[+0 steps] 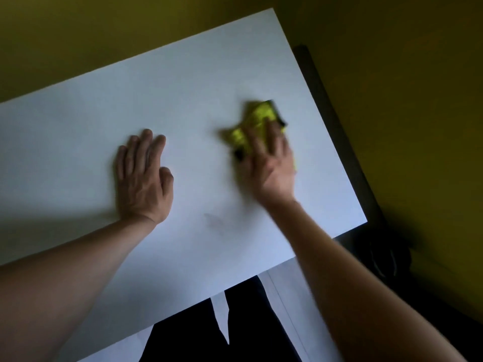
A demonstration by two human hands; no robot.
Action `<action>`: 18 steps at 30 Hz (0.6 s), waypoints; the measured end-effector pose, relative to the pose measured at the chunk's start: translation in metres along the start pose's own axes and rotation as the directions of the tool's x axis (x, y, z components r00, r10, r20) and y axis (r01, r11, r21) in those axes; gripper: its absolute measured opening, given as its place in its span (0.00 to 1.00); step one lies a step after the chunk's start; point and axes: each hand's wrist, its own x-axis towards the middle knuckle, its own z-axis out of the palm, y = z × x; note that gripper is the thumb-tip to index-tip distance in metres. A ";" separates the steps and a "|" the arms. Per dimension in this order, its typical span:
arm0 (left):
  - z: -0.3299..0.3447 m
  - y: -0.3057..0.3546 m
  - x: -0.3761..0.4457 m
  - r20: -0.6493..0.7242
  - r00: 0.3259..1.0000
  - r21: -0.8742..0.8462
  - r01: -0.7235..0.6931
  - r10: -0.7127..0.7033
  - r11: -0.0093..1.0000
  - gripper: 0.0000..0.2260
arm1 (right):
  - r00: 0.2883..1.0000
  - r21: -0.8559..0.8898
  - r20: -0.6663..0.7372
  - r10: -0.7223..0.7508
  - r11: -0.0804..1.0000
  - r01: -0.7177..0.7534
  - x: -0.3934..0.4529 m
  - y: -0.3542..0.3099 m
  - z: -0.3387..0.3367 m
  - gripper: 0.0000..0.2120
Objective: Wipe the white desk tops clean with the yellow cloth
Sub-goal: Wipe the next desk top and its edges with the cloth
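The white desk top [196,95] fills most of the head view, tilted, with its right end toward the dark corner. A crumpled yellow cloth [257,124] with a dark edge lies on the desk near that right end. My right hand [271,163] presses down on the cloth with straight fingers and is blurred by motion. Farther left, my left hand [143,178] rests flat on the bare desk surface with its fingers stretched out, holding nothing. A faint smudge [215,222] shows on the desk between my forearms.
A yellow-green wall [392,74] runs behind and to the right of the desk. A dark gap and a dark object [386,254] sit beyond the desk's right edge. My dark trouser legs [235,330] show below the near edge.
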 end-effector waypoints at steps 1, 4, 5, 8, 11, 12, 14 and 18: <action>0.000 0.000 0.001 -0.004 1.000 -0.002 0.002 -0.002 1.000 0.28 | 0.996 -0.019 -0.028 0.090 0.996 -0.091 0.010 0.021 -0.008 0.25; 0.001 0.001 0.002 -0.006 1.000 -0.015 0.006 -0.006 1.000 0.28 | 0.969 -0.041 -0.112 0.222 0.973 -0.227 0.028 0.057 -0.025 0.23; 0.001 0.001 0.002 -0.003 1.000 -0.017 0.006 -0.006 1.000 0.28 | 0.961 -0.036 -0.130 0.245 0.967 -0.251 0.028 0.057 -0.025 0.23; 0.000 0.000 0.000 0.009 1.000 -0.014 0.010 -0.010 1.000 0.28 | 0.960 -0.008 -0.088 0.266 0.964 -0.267 0.014 0.025 -0.014 0.25; -0.001 0.000 0.001 0.006 1.000 -0.008 0.007 -0.006 1.000 0.28 | 0.994 0.056 0.011 0.110 0.992 -0.111 -0.033 -0.042 0.011 0.25; -0.001 -0.001 0.001 -0.001 1.000 -0.012 0.004 -0.004 1.000 0.28 | 0.998 0.086 0.030 0.048 0.995 -0.050 -0.052 -0.067 0.020 0.24; 0.000 -0.002 0.000 -0.007 1.000 -0.021 -0.005 0.004 1.000 0.28 | 0.997 0.145 0.063 -0.042 0.989 0.033 -0.080 -0.103 0.029 0.22; 0.000 -0.005 0.000 -0.018 1.000 -0.021 -0.010 0.010 1.000 0.28 | 0.987 0.104 0.102 -0.126 0.988 0.115 -0.082 -0.080 0.020 0.23</action>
